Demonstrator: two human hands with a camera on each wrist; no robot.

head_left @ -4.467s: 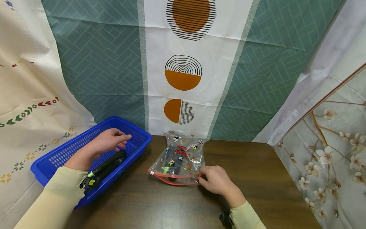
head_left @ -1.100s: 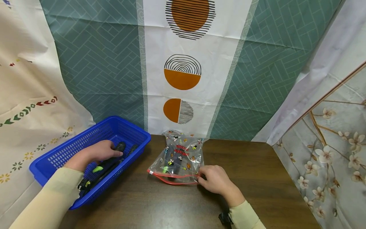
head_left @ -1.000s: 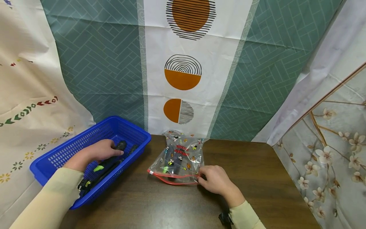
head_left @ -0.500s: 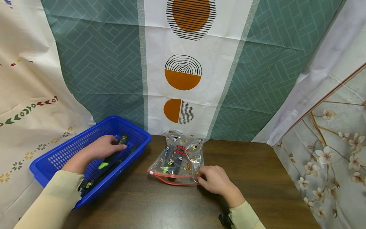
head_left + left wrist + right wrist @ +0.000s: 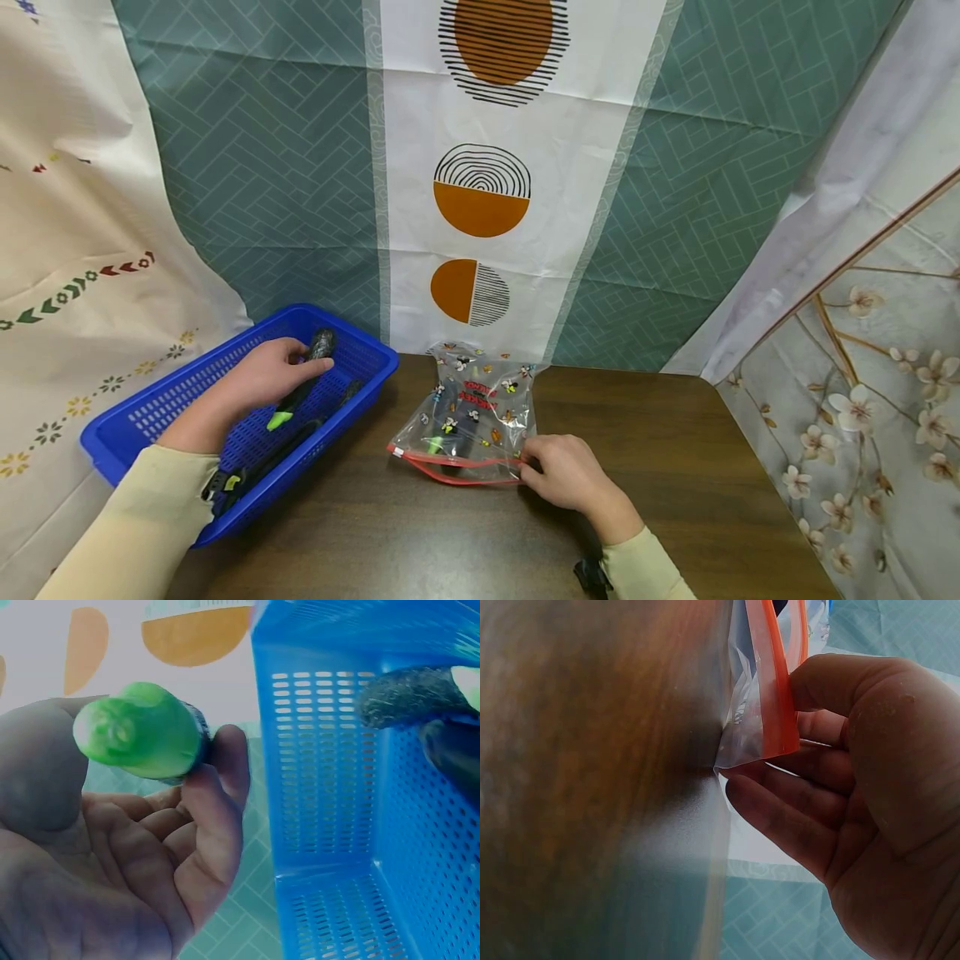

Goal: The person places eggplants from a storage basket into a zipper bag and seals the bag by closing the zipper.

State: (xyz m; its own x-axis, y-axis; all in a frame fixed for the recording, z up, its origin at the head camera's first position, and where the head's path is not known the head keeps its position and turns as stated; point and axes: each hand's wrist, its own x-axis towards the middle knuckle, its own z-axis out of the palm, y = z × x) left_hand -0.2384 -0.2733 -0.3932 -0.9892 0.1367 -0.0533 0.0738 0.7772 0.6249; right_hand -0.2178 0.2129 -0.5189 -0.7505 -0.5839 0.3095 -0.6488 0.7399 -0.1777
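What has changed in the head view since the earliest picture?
The left hand, empty at first over the blue basket, has gripped a dark green-tipped vegetable and raised it above the other vegetables. The blue basket and the right hand, pinching the clear bag, stayed put.

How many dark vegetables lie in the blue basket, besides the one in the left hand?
2 in sight: a bumpy vegetable with a pale green end, and a smooth vegetable beside it. The left arm may hide more.
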